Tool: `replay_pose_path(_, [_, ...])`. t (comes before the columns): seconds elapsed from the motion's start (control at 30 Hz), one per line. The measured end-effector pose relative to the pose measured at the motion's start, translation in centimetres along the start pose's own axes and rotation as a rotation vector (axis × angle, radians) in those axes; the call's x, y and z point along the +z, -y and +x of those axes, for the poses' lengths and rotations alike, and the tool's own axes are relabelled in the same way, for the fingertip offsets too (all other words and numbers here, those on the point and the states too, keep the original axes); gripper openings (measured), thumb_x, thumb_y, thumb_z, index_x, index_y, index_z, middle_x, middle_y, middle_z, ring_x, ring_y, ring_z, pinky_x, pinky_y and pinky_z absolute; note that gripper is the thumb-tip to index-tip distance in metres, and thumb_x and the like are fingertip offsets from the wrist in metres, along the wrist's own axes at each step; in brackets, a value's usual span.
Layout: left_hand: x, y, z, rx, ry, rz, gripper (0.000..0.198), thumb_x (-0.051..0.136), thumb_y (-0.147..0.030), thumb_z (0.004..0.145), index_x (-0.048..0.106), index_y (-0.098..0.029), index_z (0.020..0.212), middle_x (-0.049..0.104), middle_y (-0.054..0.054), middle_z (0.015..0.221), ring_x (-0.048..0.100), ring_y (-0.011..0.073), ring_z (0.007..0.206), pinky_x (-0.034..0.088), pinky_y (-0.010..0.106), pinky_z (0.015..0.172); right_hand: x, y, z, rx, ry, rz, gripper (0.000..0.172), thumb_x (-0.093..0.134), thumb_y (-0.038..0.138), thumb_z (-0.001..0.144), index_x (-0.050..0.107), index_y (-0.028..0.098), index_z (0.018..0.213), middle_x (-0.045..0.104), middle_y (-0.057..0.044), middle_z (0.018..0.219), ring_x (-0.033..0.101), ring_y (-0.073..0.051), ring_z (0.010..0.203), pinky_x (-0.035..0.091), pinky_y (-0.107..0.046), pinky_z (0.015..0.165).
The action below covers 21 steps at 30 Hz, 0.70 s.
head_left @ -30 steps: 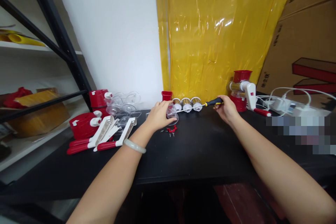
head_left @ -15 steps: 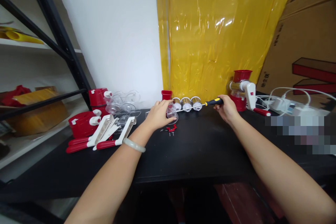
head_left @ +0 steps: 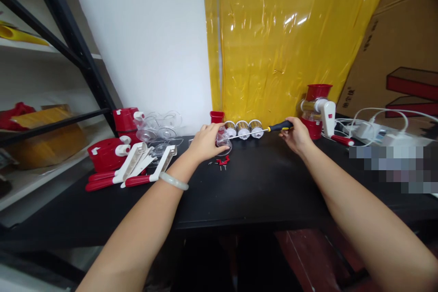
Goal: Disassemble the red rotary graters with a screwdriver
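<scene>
My left hand [head_left: 207, 142] is wrapped round a clear plastic grater housing [head_left: 224, 137] that stands on the black table; a red hopper [head_left: 216, 117] shows above it. My right hand [head_left: 297, 134] grips the black and yellow handle of a screwdriver [head_left: 281, 126]. Its long shaft lies nearly level and points left, with the tip at the housing near my left fingers. Whether the tip sits in a screw cannot be made out. Small red parts [head_left: 223, 160] and a few tiny screws [head_left: 222, 168] lie just in front. Three grater drums [head_left: 242, 130] stand behind the shaft.
White crank arms with red handles [head_left: 138, 181], red bases [head_left: 106, 154] and clear housings [head_left: 160, 127] crowd the left side. An assembled rotary grater [head_left: 316, 112] stands at the right, beside white chargers and cables [head_left: 398, 138]. Behind are a yellow plastic sheet [head_left: 280, 45] and a carton [head_left: 386, 50].
The view has tilted slightly, so most things sit a little higher. Both hands keep their holds, and the screwdriver stays against the housing at nearly the same angle.
</scene>
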<state>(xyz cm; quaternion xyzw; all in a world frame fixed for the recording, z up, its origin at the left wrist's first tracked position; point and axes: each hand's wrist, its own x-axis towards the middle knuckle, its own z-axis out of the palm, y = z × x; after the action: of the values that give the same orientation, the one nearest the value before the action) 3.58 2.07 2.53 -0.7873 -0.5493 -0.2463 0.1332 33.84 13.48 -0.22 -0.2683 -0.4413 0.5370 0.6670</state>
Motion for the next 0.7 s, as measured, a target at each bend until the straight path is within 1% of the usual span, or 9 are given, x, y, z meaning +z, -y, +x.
replay_pose_path(0.1, [-0.07,-0.11,-0.01,0.003,0.0,0.0,0.074,0.07,-0.05,0.078,0.042,-0.022,0.141,0.057,0.01,0.133,0.05,0.0325,0.117,0.044,0.047,0.099,0.1,0.07,0.04,0.025,-0.036,0.077,0.021,0.066,0.033,0.073,0.048,0.024,0.078,0.053,0.006,0.06,0.048,-0.009,0.043,0.044,-0.022,0.041])
replay_pose_path(0.17, [-0.09,-0.15,0.0,0.006,-0.002,0.001,0.074,0.07,-0.05,0.078,0.042,-0.022,0.141,0.057,0.01,0.134,0.05,0.0325,0.117,0.043,0.046,0.099,0.14,0.07,0.05,0.007,-0.046,0.056,0.022,0.065,0.039,0.076,0.048,0.024,0.079,0.054,0.006,0.06,0.049,-0.01,0.043,0.044,-0.023,0.04])
replay_pose_path(0.23, [-0.11,-0.18,0.01,0.007,0.0,-0.003,0.075,0.071,-0.049,0.078,0.041,-0.023,0.141,0.056,0.01,0.134,0.05,0.0328,0.118,0.043,0.047,0.099,0.1,-0.02,0.07,-0.028,-0.069,-0.023,0.03,0.063,0.05,0.08,0.047,0.024,0.076,0.049,0.006,0.052,0.044,-0.01,0.037,0.042,-0.023,0.037])
replay_pose_path(0.3, [-0.14,-0.2,0.01,0.005,0.006,-0.008,0.075,0.071,-0.048,0.078,0.041,-0.023,0.141,0.056,0.011,0.135,0.049,0.0329,0.119,0.043,0.047,0.099,0.04,-0.12,0.09,-0.068,-0.086,-0.124,0.04,0.063,0.059,0.08,0.044,0.024,0.071,0.039,0.009,0.043,0.036,-0.009,0.031,0.04,-0.024,0.035])
replay_pose_path(0.37, [-0.16,-0.23,-0.01,0.003,0.011,-0.008,0.075,0.071,-0.049,0.078,0.041,-0.023,0.141,0.056,0.01,0.135,0.05,0.033,0.119,0.043,0.047,0.099,0.03,-0.19,0.08,-0.098,-0.089,-0.186,0.042,0.067,0.056,0.079,0.042,0.024,0.068,0.032,0.011,0.039,0.031,-0.008,0.03,0.041,-0.024,0.036])
replay_pose_path(0.47, [-0.19,-0.26,-0.03,0.004,0.008,-0.001,0.074,0.07,-0.049,0.078,0.041,-0.023,0.141,0.056,0.01,0.134,0.05,0.0328,0.118,0.043,0.046,0.1,0.12,-0.15,0.02,-0.082,-0.086,-0.111,0.03,0.07,0.04,0.076,0.045,0.024,0.071,0.042,0.009,0.046,0.037,-0.007,0.035,0.043,-0.023,0.039])
replay_pose_path(0.53, [-0.2,-0.26,-0.03,0.003,0.009,0.002,0.074,0.07,-0.049,0.078,0.041,-0.023,0.141,0.056,0.01,0.134,0.05,0.0329,0.118,0.043,0.047,0.099,0.13,-0.09,0.05,-0.049,-0.067,-0.014,0.024,0.068,0.035,0.074,0.046,0.024,0.075,0.05,0.008,0.056,0.044,-0.008,0.04,0.045,-0.023,0.041])
replay_pose_path(0.6, [-0.22,-0.25,-0.02,0.002,0.01,0.0,0.074,0.07,-0.049,0.078,0.041,-0.023,0.141,0.056,0.011,0.135,0.05,0.0329,0.118,0.043,0.047,0.099,-0.04,-0.08,0.17,-0.047,-0.05,-0.005,0.024,0.066,0.039,0.075,0.047,0.025,0.078,0.052,0.007,0.06,0.047,-0.009,0.041,0.045,-0.023,0.04])
replay_pose_path(0.7, [-0.27,-0.27,-0.02,0.001,0.012,-0.006,0.074,0.07,-0.049,0.079,0.041,-0.022,0.141,0.056,0.011,0.135,0.049,0.0326,0.118,0.043,0.046,0.099,-0.59,-0.21,0.49,-0.107,-0.088,-0.197,0.034,0.059,0.054,0.081,0.044,0.025,0.074,0.043,0.008,0.049,0.039,-0.009,0.035,0.04,-0.024,0.036])
